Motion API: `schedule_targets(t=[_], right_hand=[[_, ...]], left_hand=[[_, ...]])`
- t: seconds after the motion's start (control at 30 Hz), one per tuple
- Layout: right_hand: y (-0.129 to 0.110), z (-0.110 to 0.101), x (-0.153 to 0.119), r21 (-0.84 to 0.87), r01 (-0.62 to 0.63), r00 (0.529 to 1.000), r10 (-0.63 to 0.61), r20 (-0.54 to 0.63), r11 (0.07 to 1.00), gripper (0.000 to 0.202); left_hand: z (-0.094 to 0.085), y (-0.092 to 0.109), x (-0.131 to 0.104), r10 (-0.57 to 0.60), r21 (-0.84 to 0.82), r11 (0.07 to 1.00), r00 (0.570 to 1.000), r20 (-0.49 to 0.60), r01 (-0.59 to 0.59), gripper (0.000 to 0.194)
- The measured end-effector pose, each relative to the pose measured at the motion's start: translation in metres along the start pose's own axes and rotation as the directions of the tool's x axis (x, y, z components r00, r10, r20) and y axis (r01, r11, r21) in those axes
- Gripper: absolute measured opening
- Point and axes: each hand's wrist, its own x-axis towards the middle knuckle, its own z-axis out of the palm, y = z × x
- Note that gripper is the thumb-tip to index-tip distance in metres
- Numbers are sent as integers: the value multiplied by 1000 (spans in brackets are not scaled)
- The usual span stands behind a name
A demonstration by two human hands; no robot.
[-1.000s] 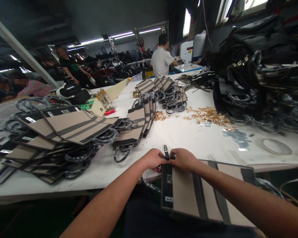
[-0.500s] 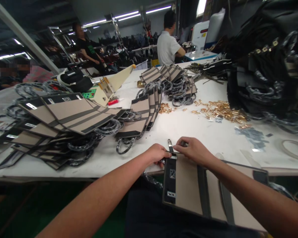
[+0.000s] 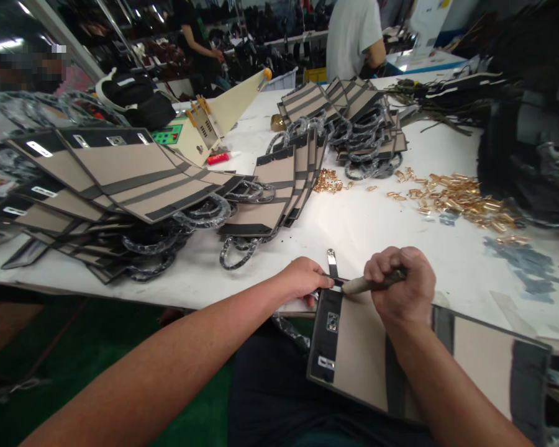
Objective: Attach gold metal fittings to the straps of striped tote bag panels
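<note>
A beige panel with dark bands point(image 3: 361, 347) lies over my lap and the table's front edge. My left hand point(image 3: 307, 279) pinches its upper left corner, thumb on the black strip. Beside the thumb a short strap with a metal end point(image 3: 332, 262) sticks up past the panel's edge. Closed in a fist, my right hand point(image 3: 403, 282) grips a pale, rod-like tool point(image 3: 366, 284), whose tip meets the black strip at the upper metal plate. Two more metal plates sit lower on that strip.
Stacked panels with wrapped handles point(image 3: 140, 174) fill the left of the white table point(image 3: 349, 223). Gold metal pieces point(image 3: 461, 195) and grey scraps point(image 3: 524, 267) lie right. A cream device point(image 3: 223, 112) stands behind. Black bags point(image 3: 526, 155) are at the far right. A person point(image 3: 351, 40) is beyond.
My right hand, earlier at the panel's top edge by the strap, now holds the pale tool in a fist. My left hand stays at the corner. The view has tilted downward.
</note>
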Motion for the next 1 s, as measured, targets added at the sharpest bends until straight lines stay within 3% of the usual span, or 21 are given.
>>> schedule_targets(t=[0.1,0.17,0.3,0.37,0.47,0.57,0.67,0.77,0.83,1.0], right_hand=[[3,1,-2,1,32,998,-32,47,999,26],[5,5,-5,-46,66,986,-58,155,997,27],[9,17,-9,-319,177,901,-22,434,931,32],[10,20,-9,-463,213,865,54,499,860,35],[7,22,-6,-527,85,879,185,439,846,37],[-6,27,-7,-380,-73,928,202,313,922,41],[-31,41,-12,-235,-3,963,67,262,972,44],[-48,53,-17,-190,129,951,-66,303,973,41],[-42,52,-19,-204,157,942,-85,323,966,40],[-2,32,-17,-416,94,957,32,287,904,44]], left_hand=[[-1,-1,3,2,-6,1000,1000,16,-2,21],[-2,-2,4,1,-7,1000,1000,24,-1,21],[-1,-2,3,21,2,1000,1000,21,-21,25],[0,-2,1,42,7,999,999,14,-42,28],[2,-3,-1,58,-2,998,998,-7,-58,30],[3,-4,-2,61,-15,998,998,-22,-61,27],[2,-6,-2,67,-18,998,998,-13,-68,26],[1,-8,0,76,-21,997,997,0,-76,24],[1,-9,1,80,-16,997,997,1,-80,24],[2,-9,1,84,-2,997,996,-19,-84,21]])
